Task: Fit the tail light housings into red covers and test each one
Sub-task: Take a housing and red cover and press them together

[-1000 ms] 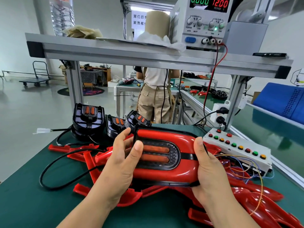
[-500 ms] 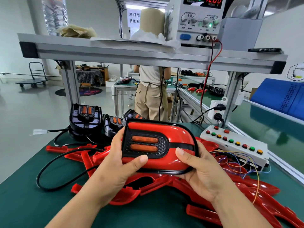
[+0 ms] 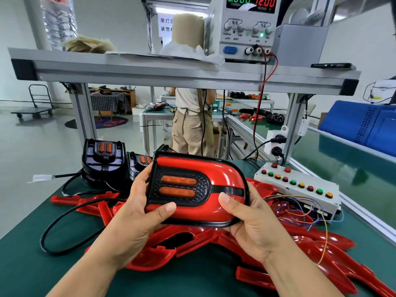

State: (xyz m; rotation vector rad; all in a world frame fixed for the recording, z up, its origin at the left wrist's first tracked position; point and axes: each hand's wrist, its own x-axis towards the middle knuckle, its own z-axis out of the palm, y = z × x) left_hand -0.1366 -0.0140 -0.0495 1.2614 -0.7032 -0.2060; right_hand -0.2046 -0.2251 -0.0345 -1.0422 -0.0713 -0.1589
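While aloft, red cover between left hand and right hand.

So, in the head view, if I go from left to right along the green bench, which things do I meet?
white connector → black tail light housing → held red-covered tail light → white button box → blue object

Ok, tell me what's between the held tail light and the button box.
Nothing visible in the air between tail light and button box; red covers and thin loose wires lie on the table below.
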